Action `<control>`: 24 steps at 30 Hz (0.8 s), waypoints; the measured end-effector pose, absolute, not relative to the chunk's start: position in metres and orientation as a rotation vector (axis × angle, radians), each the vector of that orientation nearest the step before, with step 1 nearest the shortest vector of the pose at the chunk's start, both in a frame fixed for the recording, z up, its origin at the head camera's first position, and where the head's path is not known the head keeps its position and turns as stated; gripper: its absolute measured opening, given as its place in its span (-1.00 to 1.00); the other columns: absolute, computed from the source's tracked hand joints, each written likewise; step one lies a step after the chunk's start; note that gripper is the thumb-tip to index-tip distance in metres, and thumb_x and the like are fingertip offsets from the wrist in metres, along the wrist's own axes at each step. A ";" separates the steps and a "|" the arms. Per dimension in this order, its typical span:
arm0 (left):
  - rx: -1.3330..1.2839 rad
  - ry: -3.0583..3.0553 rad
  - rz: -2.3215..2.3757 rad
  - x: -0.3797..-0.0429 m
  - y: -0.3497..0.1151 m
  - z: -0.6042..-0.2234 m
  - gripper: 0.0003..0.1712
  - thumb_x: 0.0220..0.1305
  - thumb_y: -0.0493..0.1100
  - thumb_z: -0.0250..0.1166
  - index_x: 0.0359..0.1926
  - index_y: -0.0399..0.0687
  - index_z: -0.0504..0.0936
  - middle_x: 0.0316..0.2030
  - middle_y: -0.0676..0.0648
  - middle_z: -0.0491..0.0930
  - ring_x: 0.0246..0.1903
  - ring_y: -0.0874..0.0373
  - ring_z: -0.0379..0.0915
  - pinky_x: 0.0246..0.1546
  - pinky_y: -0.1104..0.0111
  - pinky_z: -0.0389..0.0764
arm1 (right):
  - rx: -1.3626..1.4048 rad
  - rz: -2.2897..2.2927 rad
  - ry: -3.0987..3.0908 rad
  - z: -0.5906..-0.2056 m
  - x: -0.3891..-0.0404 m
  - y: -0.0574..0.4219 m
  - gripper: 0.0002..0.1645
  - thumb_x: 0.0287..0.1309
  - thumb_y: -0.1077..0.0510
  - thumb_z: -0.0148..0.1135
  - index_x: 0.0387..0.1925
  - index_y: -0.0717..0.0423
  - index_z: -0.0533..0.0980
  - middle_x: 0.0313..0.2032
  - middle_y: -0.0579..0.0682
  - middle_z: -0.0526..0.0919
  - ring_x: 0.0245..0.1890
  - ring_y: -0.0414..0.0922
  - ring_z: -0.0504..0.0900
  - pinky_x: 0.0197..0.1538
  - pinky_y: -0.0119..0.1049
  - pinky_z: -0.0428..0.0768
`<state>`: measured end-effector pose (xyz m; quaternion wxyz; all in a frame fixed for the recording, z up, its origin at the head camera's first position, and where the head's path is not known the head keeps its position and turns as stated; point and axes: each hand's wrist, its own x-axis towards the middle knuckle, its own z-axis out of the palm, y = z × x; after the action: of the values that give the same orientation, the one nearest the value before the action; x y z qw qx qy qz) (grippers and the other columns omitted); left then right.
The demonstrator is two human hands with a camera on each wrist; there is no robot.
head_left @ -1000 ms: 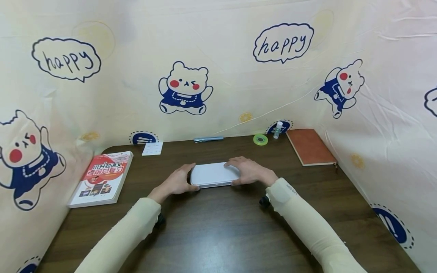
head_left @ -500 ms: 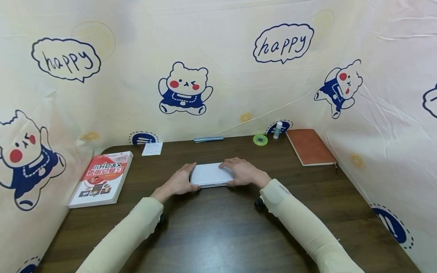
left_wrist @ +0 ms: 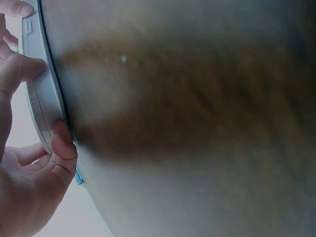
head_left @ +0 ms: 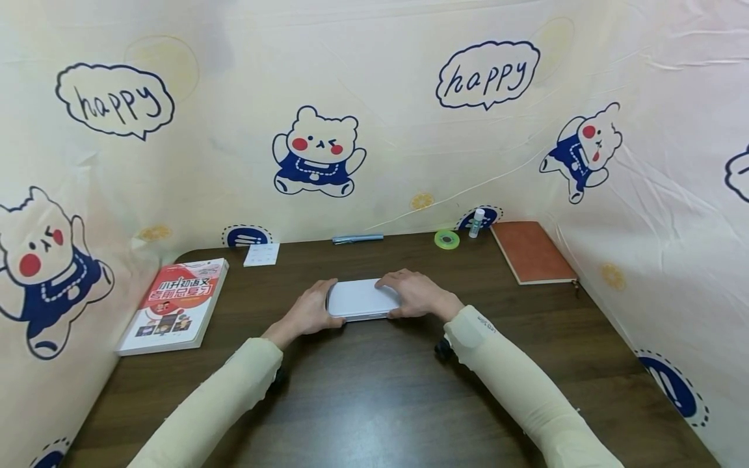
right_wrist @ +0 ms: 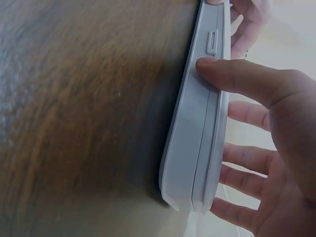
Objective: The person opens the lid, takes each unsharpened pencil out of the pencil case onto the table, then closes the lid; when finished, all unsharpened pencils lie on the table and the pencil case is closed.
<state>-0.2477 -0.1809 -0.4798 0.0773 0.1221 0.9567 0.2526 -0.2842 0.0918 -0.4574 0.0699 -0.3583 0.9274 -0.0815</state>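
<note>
A flat white case (head_left: 359,298) with rounded corners lies on the table, and a small latch shows on its front side in both wrist views. My left hand (head_left: 309,309) grips the left end, its thumb on the front side and its fingers toward the back. On the right half, my right hand (head_left: 418,294) holds the case with the thumb against the front side, close to the latch, and the fingers over the top. In the right wrist view the seam between lid and base (right_wrist: 190,153) looks closed. The case's back side is hidden.
Along the back of the brown table (head_left: 363,403) lie a white note (head_left: 261,255), a blue pen (head_left: 357,239) and a green tape roll (head_left: 447,240), with a glue stick (head_left: 476,223) upright. A thick book (head_left: 175,305) is at left, a brown notebook (head_left: 534,252) at right.
My right hand has slid left along the case, from its right end toward the middle, then stayed there. The left hand and the case have barely moved.
</note>
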 end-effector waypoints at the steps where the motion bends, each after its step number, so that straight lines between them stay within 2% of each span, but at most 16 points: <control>1: 0.364 2.864 0.763 -0.247 -0.180 -0.479 0.14 -0.02 0.08 0.55 0.48 -0.22 0.18 0.41 -0.30 0.28 0.29 -0.21 0.33 0.31 -0.09 0.37 | -1.078 -0.241 2.791 -0.458 -0.284 0.092 -0.21 0.08 -0.21 0.43 0.33 -0.20 0.41 0.37 -0.03 0.45 0.36 0.03 0.41 0.33 0.06 0.42; 24: 0.350 2.877 0.780 -0.248 -0.179 -0.480 0.14 -0.06 0.04 0.58 0.46 -0.23 0.20 0.39 -0.31 0.30 0.26 -0.19 0.34 0.30 -0.06 0.39 | -1.072 -0.226 2.747 -0.455 -0.287 0.093 -0.24 0.12 -0.21 0.41 0.33 -0.19 0.42 0.41 -0.02 0.40 0.41 0.04 0.35 0.34 0.09 0.41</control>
<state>-0.2476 -0.1791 -0.4798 0.0700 0.1164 0.9562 0.2592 -0.2871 0.0926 -0.4548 0.0920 -0.3611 0.9249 -0.0759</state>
